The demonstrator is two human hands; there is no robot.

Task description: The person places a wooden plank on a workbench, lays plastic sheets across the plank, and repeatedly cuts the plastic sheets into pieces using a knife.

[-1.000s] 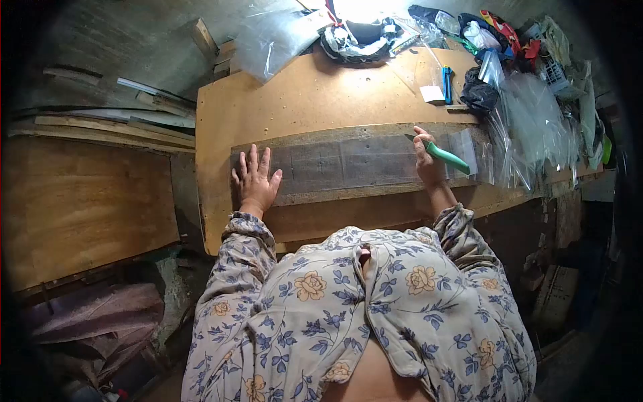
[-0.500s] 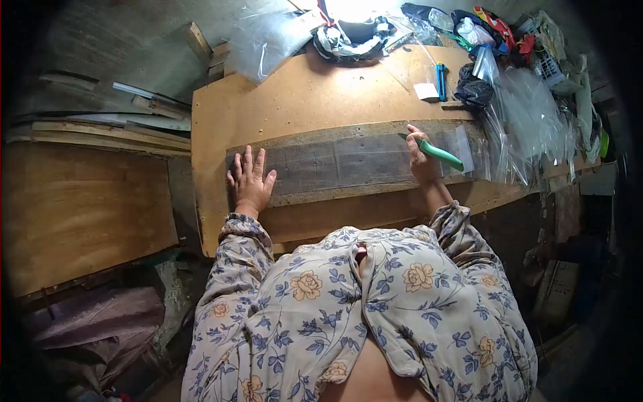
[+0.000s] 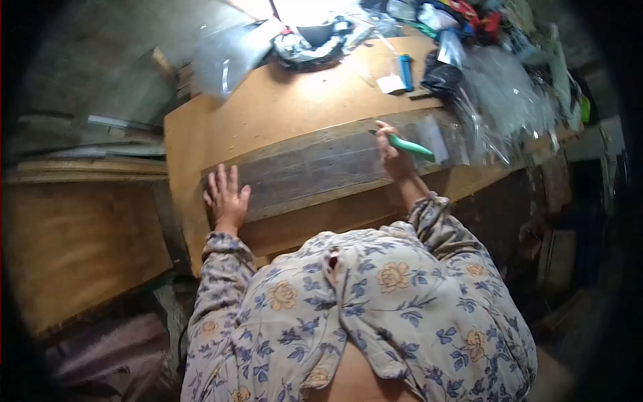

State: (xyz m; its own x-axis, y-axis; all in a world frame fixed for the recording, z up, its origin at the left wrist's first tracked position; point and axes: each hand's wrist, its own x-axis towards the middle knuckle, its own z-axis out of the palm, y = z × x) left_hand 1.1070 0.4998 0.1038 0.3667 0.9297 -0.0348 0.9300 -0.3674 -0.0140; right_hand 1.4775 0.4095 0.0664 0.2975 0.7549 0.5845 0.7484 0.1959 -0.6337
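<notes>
A long dark board [image 3: 315,167], worn and greyish, lies across the wooden table. Flat on its left end rests my left hand [image 3: 228,199], fingers spread and holding nothing. Toward the board's right part, my right hand [image 3: 395,155] is closed around a green-handled knife [image 3: 414,147]. The handle slants down to the right out of the fist, and a short dark tip shows on the left side of the fingers. Close to the right hand, a strip of clear plastic [image 3: 434,141] lies over the board's right end.
Clear plastic sheets [image 3: 499,94] heap up at the table's right. A blue utility knife [image 3: 405,72] and a white piece [image 3: 390,84] lie farther back, near a black bag [image 3: 442,72]. A black-and-white bundle [image 3: 311,47] sits at the back edge. Wooden planks [image 3: 87,167] stand left.
The view has turned and shifted, so the table appears tilted and farther left. My left hand stays flat on the board; the right still grips the knife.
</notes>
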